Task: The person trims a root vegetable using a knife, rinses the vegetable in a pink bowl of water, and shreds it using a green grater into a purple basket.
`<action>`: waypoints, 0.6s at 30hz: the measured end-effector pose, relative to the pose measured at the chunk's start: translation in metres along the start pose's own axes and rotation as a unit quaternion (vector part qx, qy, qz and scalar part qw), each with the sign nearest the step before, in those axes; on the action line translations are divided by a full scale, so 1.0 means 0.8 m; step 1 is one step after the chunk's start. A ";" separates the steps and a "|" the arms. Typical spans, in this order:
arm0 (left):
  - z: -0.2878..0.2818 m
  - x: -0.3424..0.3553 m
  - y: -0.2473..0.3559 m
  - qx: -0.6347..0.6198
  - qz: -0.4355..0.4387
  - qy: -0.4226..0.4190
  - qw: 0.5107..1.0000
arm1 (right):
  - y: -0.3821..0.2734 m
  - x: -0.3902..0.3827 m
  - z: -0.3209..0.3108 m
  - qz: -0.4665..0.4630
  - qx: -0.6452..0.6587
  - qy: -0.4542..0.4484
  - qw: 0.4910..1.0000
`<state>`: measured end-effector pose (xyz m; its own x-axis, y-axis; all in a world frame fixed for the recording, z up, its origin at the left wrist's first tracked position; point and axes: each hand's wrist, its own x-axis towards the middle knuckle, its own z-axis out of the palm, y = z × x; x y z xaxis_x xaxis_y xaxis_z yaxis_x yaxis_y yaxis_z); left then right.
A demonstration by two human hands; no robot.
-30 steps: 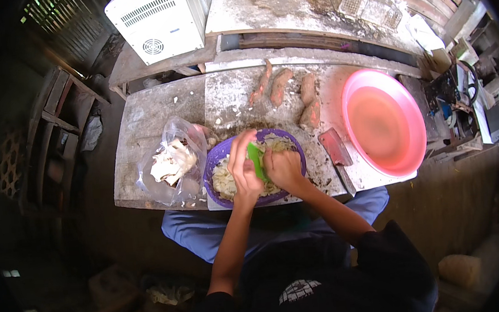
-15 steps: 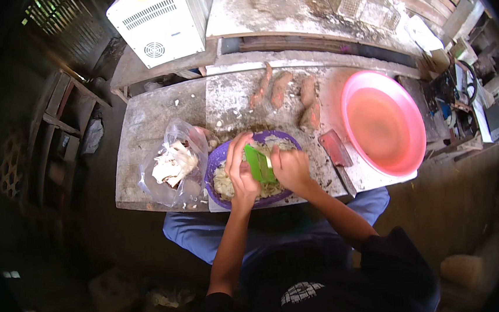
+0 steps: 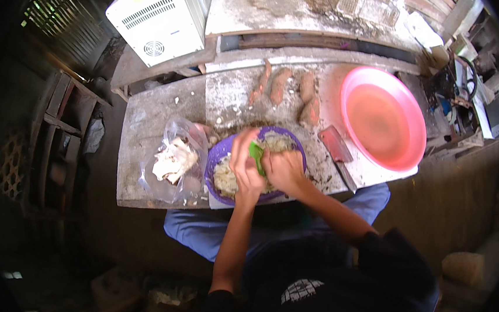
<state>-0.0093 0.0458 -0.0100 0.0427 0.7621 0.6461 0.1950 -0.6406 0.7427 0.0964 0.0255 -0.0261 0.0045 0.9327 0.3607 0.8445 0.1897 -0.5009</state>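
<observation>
Head view, looking down. Left hand [image 3: 245,171] and right hand [image 3: 286,171] held together over a purple bowl [image 3: 214,159], at the near edge of the table [image 3: 158,110]. Right hand closed around a small green tool [image 3: 256,155]; left hand curled with fingertips against the same tool, though whether it grips anything of its own cannot be told. Tool raised just above the pale shreds [image 3: 223,181] that fill the bowl.

Likely hazards, judged from this arrangement:
- Nicked or scraped fingertips, since both hands crowd the tool with no gap between them.
- Shreds spilling past the rim and onto the lap, owing to the bowl sitting right at the table's front edge.
- A tipped bowl, if pressed hard on its near side.
- A knocked cleaver [image 3: 338,146], lying just beside the bowl on the right, within reach of the right elbow.
- A snagged plastic bag [image 3: 171,162], touching the bowl on the left, with white scraps inside.

Surface: rough, stained grey slabs, dusted with crumbs and peelings. Four reddish sweet potatoes [image 3: 279,86] lying beyond the bowl, near the back of the slab. A wide pink basin [image 3: 382,116] at the right end, overhanging the edge slightly.

Room: a second weathered bench behind the table, carrying a white boxed appliance [image 3: 160,22] with vent slots. A wooden frame [image 3: 53,124] in shadow on the left. Clutter and cables on the right. Dark earthen floor below.
</observation>
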 end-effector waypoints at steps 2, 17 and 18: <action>0.002 0.014 0.003 0.020 -0.010 -0.013 1.000 | 0.033 -0.003 0.022 0.022 0.044 0.024 0.998; 0.001 -0.008 -0.008 0.030 -0.009 -0.017 0.999 | 0.015 -0.009 0.005 0.050 -0.006 -0.013 0.999; 0.000 -0.003 -0.009 0.017 -0.001 -0.011 1.000 | 0.005 0.005 -0.002 0.024 0.021 -0.013 0.999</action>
<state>-0.0107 0.0487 -0.0170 0.0647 0.7649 0.6409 0.2289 -0.6365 0.7365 0.1007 0.0295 -0.0258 0.0301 0.9489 0.3141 0.8206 0.1560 -0.5499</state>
